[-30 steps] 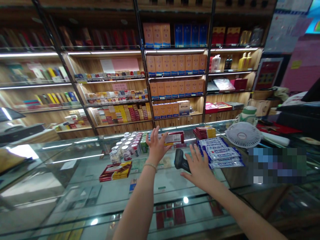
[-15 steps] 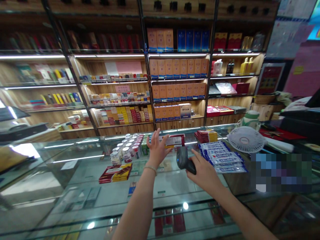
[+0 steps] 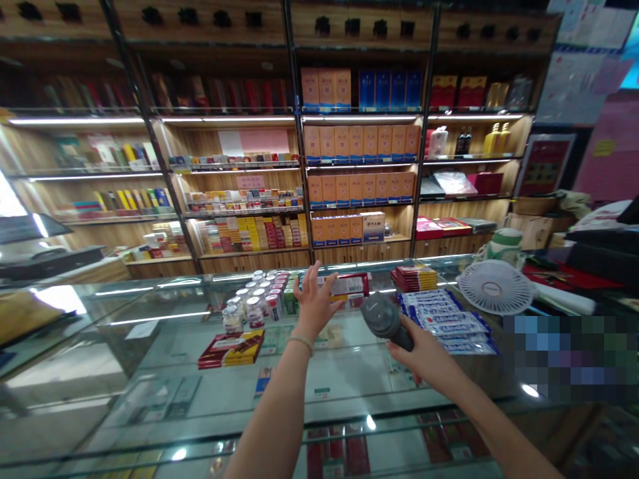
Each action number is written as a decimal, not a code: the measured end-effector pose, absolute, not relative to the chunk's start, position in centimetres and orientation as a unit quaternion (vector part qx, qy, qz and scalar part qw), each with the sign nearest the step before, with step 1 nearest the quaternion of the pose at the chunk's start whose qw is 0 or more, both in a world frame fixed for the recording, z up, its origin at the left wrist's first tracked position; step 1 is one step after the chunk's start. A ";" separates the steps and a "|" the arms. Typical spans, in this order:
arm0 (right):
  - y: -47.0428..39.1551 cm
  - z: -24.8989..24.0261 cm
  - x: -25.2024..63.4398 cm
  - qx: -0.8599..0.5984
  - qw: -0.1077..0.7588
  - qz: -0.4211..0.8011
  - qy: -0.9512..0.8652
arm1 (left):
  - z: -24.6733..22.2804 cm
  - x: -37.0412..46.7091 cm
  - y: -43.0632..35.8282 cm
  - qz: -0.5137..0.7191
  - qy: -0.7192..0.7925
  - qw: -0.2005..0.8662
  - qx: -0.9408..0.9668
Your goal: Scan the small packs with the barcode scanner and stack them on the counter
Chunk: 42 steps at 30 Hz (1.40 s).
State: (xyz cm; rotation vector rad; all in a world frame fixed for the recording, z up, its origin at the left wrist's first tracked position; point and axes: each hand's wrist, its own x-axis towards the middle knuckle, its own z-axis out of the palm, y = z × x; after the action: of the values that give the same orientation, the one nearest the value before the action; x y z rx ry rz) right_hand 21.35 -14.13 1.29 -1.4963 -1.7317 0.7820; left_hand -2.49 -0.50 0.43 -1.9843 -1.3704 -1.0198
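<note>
My left hand (image 3: 315,299), a beaded bracelet at its wrist, is at the left end of a red and yellow chocolate bar (image 3: 352,285), holding it between thumb and fingers. The bar's barcode side faces me, and its left end is partly hidden by the hand. My right hand (image 3: 418,347) is wrapped around the handle of a dark grey barcode scanner (image 3: 382,318). The scanner's head is just below and right of the bar, apart from it. A stack of similar chocolate bars (image 3: 232,349) lies left of my left wrist.
Several small jars (image 3: 254,311) stand in rows left of the hand on the glass counter (image 3: 200,313). To the right are another chocolate stack (image 3: 415,278), blue-white packets (image 3: 449,322) and a white fan (image 3: 494,287). Stocked shelves (image 3: 362,163) line the back wall.
My right hand has tipped the scanner and shifted it slightly right, away from the bar. My left hand and the bar stay almost in place. The view has tilted slightly.
</note>
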 end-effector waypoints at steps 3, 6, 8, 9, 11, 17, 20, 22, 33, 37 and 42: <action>-14.3 2.0 21.4 -0.594 0.345 0.261 -0.678 | 0.4 -2.4 -0.5 -0.372 -0.510 0.260 -0.731; -14.0 2.6 21.4 -0.612 0.314 0.184 -0.703 | 0.5 -2.4 -0.5 -0.369 -0.514 0.257 -0.730; -13.7 2.5 21.3 -0.626 0.286 0.125 -0.714 | 0.5 -2.4 -0.5 -0.367 -0.515 0.256 -0.730; -13.5 2.3 21.1 -0.630 0.276 0.102 -0.719 | 0.6 -2.4 -0.5 -0.368 -0.516 0.257 -0.730; -13.0 1.6 20.8 -0.618 0.273 0.060 -0.734 | 0.5 -2.4 -0.5 -0.370 -0.515 0.258 -0.729; -11.7 -0.1 19.9 -0.572 0.297 -0.135 -0.753 | 0.4 -2.5 -0.3 -0.378 -0.512 0.251 -0.729; -10.9 -0.6 19.6 -0.568 0.279 -0.150 -0.760 | 0.5 -2.4 -0.4 -0.376 -0.516 0.248 -0.729; -10.3 -1.0 19.4 -0.562 0.268 -0.154 -0.767 | 0.6 -2.4 -0.5 -0.372 -0.521 0.248 -0.727; -8.6 -2.1 18.8 -0.562 0.227 -0.145 -0.782 | 0.7 -2.3 -0.5 -0.366 -0.529 0.242 -0.727; -7.9 -2.1 18.8 -0.568 0.217 -0.112 -0.786 | 0.8 -2.2 -0.6 -0.367 -0.539 0.238 -0.720; -7.4 -2.2 18.7 -0.556 0.201 -0.087 -0.802 | 0.8 -2.3 -0.6 -0.368 -0.536 0.244 -0.720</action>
State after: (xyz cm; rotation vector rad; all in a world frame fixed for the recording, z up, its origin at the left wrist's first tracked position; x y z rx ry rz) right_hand 18.70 -7.38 -2.18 -1.5540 -2.2402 -0.2431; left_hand -2.29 -0.63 0.75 -1.9652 -1.4629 -1.0051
